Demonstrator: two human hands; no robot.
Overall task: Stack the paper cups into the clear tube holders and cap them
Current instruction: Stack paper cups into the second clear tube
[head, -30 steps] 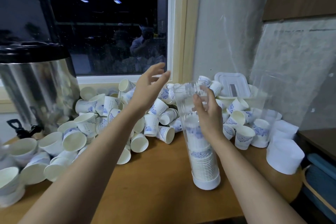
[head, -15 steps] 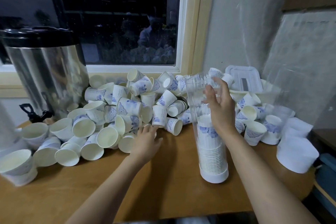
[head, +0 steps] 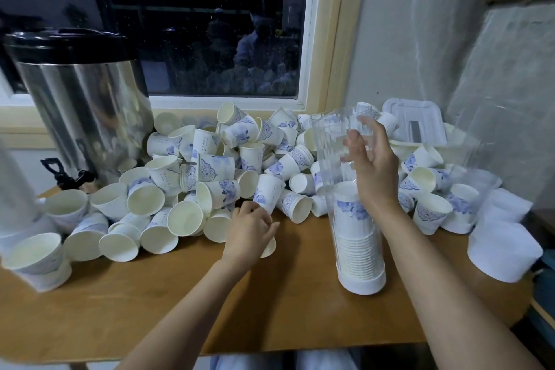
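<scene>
A clear tube holder (head: 333,141) stands upright on its white base (head: 362,281) right of the table's middle. A stack of paper cups (head: 356,237) fills its lower half. My right hand (head: 374,168) grips the tube's upper part from the right side. A big pile of loose white-and-blue paper cups (head: 216,165) lies behind and to the left. At the pile's front edge my left hand (head: 249,228) curls over one paper cup (head: 269,247) lying on the table; only that cup's rim shows under the fingers.
A steel drinks urn (head: 84,105) with a black tap stands at the back left. White caps (head: 504,249) sit at the right table edge. A clear lidded tub (head: 414,126) sits behind the tube. Another clear tube (head: 15,189) leans at the far left.
My left hand dropped from beside the tube's mouth to the front of the pile and closed over a cup. My right hand stayed on the tube.
</scene>
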